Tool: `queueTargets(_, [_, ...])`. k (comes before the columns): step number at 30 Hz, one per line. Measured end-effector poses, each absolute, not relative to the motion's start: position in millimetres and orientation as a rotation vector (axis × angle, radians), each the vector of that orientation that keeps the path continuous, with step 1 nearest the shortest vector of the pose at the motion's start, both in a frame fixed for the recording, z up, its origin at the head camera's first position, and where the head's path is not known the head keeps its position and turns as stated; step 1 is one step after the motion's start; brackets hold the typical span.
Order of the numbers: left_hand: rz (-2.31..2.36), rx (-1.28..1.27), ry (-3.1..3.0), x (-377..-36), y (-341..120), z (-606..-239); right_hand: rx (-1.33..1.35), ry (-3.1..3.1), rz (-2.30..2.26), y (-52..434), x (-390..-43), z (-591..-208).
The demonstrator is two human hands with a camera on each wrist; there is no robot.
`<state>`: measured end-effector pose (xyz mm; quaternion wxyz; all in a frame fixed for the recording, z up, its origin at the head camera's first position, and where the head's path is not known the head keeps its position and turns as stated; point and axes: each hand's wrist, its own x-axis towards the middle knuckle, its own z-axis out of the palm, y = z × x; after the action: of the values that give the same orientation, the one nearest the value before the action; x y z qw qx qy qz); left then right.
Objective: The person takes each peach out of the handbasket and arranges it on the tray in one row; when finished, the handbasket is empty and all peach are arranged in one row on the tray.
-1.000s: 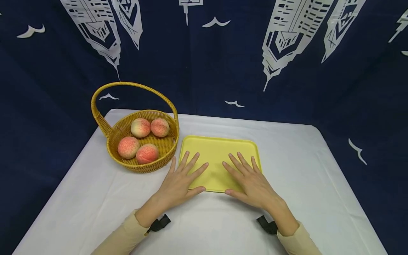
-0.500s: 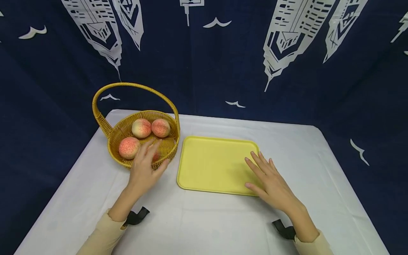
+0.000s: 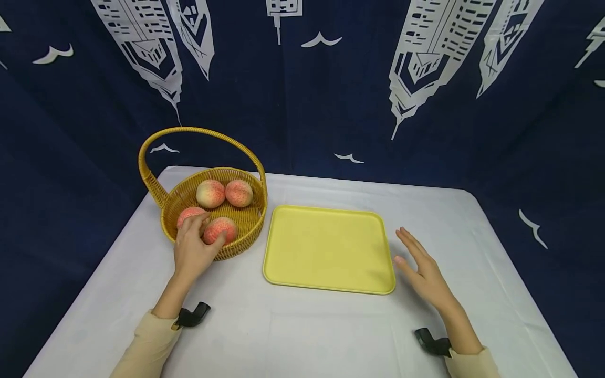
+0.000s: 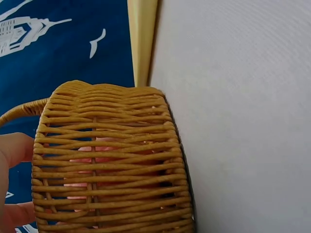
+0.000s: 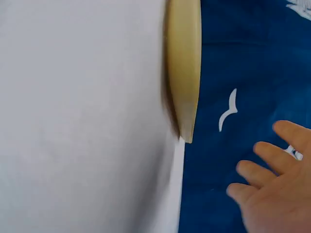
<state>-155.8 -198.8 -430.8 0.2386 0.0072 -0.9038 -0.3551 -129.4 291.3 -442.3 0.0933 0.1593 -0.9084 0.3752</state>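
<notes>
- The left hand (image 3: 193, 251) reaches over the near rim of the wicker basket (image 3: 246, 231), its fingers curling round the front peach (image 3: 220, 229); the grip is closing on the fruit, thumb on the near side.
- That peach sits inside the basket at the front, just beside a second one (image 3: 189, 214) that the hand partly hides; two more peaches (image 3: 210, 193) lie at the back.
- It looks light and rounded, with a matte, faintly fuzzy skin, so I'd judge it unlikely to slip. Real fruit would bruise if squeezed, so a gentle hold seems wise.
- Best taken across its widest part, fingers spread over the top and thumb opposite.
- The right hand (image 3: 424, 272) hovers with straight fingers, holding nothing, just beside the right edge of the yellow tray (image 3: 326, 247) on the white desk (image 3: 302, 336).
- Through the left wrist view the basket's weave (image 4: 112, 160) shows pink fruit behind it.
</notes>
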Motion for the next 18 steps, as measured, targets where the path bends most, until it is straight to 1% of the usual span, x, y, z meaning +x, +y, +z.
queueTargets(11, [-0.84, 0.175, -2.76, -159.4, -196.3, -422.0, 0.346, -2.691, 1.17, 303.7, -135.1, -467.2])
queueTargets(18, [-0.803, 0.218, -2.907, -161.9, -196.6, -415.6, 0.29, -2.751, 1.148, 305.7, -140.2, -483.6])
